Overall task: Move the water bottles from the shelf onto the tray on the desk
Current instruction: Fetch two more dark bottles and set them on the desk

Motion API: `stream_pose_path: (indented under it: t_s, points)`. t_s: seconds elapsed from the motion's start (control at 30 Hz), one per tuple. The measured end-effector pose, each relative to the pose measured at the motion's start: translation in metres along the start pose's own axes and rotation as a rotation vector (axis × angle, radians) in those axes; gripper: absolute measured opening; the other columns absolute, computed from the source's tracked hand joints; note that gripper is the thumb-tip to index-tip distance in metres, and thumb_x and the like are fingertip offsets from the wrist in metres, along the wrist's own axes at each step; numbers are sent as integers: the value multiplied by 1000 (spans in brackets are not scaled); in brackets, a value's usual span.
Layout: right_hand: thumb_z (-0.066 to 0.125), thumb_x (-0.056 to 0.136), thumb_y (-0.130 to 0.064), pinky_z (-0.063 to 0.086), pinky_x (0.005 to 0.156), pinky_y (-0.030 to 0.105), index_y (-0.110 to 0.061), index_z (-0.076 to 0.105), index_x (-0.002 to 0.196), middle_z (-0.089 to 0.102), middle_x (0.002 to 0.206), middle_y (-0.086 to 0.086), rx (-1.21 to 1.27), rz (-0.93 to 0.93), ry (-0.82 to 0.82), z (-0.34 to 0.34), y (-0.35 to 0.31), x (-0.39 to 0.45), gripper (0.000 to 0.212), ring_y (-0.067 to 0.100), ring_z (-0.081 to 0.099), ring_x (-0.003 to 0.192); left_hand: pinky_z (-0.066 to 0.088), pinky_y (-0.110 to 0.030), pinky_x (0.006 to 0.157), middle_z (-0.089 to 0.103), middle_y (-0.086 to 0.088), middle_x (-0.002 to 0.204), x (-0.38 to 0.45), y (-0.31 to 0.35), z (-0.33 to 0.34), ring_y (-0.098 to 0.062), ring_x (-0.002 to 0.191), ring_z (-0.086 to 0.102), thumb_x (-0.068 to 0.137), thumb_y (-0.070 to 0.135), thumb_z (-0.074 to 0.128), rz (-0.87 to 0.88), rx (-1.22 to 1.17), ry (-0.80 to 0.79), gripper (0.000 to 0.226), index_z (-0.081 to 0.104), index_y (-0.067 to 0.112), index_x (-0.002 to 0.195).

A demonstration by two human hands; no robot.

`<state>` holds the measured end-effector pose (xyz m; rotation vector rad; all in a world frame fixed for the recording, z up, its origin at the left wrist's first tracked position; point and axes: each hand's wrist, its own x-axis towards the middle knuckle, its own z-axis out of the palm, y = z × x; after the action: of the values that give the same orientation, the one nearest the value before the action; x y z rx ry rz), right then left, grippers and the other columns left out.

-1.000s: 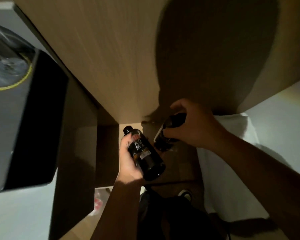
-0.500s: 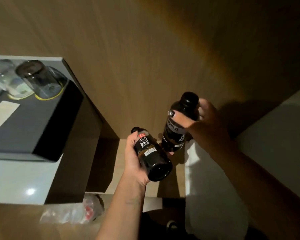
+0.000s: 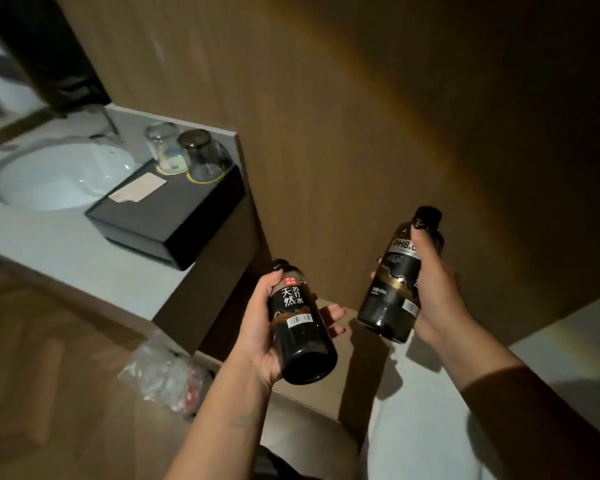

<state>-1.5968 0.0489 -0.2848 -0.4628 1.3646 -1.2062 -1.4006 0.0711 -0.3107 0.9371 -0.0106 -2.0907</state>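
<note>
My left hand [image 3: 260, 327] grips a dark water bottle [image 3: 300, 327] with white characters on its label, tilted with its base toward me. My right hand [image 3: 433, 299] holds a second dark bottle [image 3: 395, 289], nearly upright, its black cap at the top. Both bottles hang in the air in front of a wooden wall panel, to the right of the counter. A black tray [image 3: 174, 216] sits on the white counter at the left, with two upturned glasses [image 3: 187, 154] on its far end and a paper card on it.
A white round sink [image 3: 59, 174] is set into the counter [image 3: 66, 251] left of the tray. A crumpled plastic bag [image 3: 163, 375] lies on the wooden floor below the counter's corner. A white surface [image 3: 551, 358] runs along the right.
The view has swung up and left, so the counter, sink and tray show more fully. Both hands have lifted the bottles higher and moved them apart.
</note>
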Motion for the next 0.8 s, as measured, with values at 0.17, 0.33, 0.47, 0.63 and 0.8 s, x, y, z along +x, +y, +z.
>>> stream_pose_path:
  t_s: [0.17, 0.33, 0.47, 0.63, 0.8]
  points:
    - [53, 81, -62, 54, 78, 43, -23, 59, 114, 68, 104, 16, 33, 195, -203, 38, 15, -4, 51, 33, 67, 90, 57, -37, 67, 62, -15, 72, -33, 32, -26, -27, 65, 63, 71, 41, 70, 196, -44, 167, 48, 58, 3, 97]
    - [52, 78, -65, 52, 83, 46, -14, 63, 109, 68, 94, 16, -94, 282, -337, 97, 50, -17, 60, 31, 65, 82, 56, -31, 53, 61, -14, 62, -61, 58, -64, -25, 53, 62, 75, 44, 69, 309, -50, 285, 45, 57, 6, 96]
    - [46, 83, -64, 52, 72, 40, -7, 64, 103, 66, 84, 17, -229, 285, -472, 155, 76, -28, 63, 29, 63, 72, 55, -32, 57, 61, -12, 64, -85, 88, -111, -25, 55, 60, 69, 45, 73, 355, -97, 325, 46, 58, 8, 91]
    - [45, 88, -58, 52, 66, 35, -5, 62, 105, 64, 85, 19, -390, 228, -583, 242, 117, -48, 58, 29, 63, 69, 53, -33, 60, 60, -14, 72, -125, 138, -176, -27, 58, 59, 60, 48, 74, 367, -88, 363, 51, 58, 9, 88]
    - [45, 89, -54, 49, 74, 41, -3, 59, 108, 62, 84, 19, -446, 240, -638, 336, 171, -67, 56, 30, 60, 70, 52, -35, 65, 58, -13, 75, -165, 190, -242, -26, 63, 58, 59, 48, 77, 393, -84, 400, 60, 56, 9, 99]
